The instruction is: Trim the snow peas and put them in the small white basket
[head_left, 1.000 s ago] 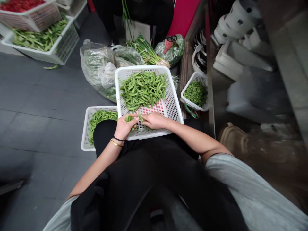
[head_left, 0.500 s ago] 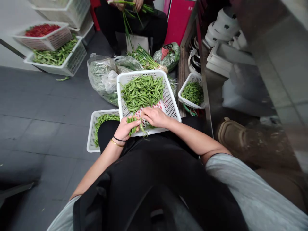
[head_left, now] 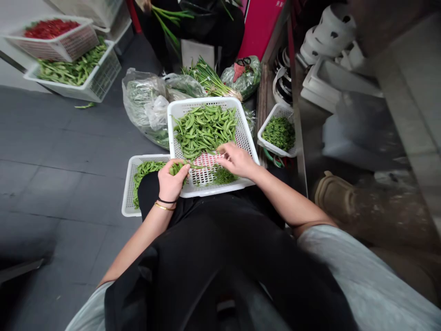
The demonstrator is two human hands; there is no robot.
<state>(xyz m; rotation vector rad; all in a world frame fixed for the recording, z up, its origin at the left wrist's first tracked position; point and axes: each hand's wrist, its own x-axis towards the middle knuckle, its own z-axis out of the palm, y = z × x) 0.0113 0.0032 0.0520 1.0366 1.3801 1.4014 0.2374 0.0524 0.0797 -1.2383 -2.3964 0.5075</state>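
A white basket point(head_left: 206, 100) rests on my lap with a heap of green pea pods point(head_left: 206, 131) in its far half. My left hand point(head_left: 171, 182) is closed round several pods at the basket's near left corner. One pod point(head_left: 195, 166) sticks out past its thumb, pointing right. Over the near right part of the basket, my right hand point(head_left: 238, 161) has thumb and index finger apart, with nothing visible between them. Below it lies a small pile of thin green trimmings point(head_left: 223, 175). Beside my left knee, another white basket point(head_left: 126, 193) holds more pods, partly hidden by my leg.
Plastic bags of greens point(head_left: 144, 103) and scallions point(head_left: 212, 82) lie beyond my basket. A small basket of leafy greens point(head_left: 279, 133) stands right, by a metal edge. Stacked baskets of red chilies point(head_left: 51, 30) and green pods point(head_left: 69, 69) are far left. Another person sits opposite.
My hands have come apart: the left moved left with its pods, the right moved right and its fingers opened. The trimmings pile now shows more. The view shifted slightly.
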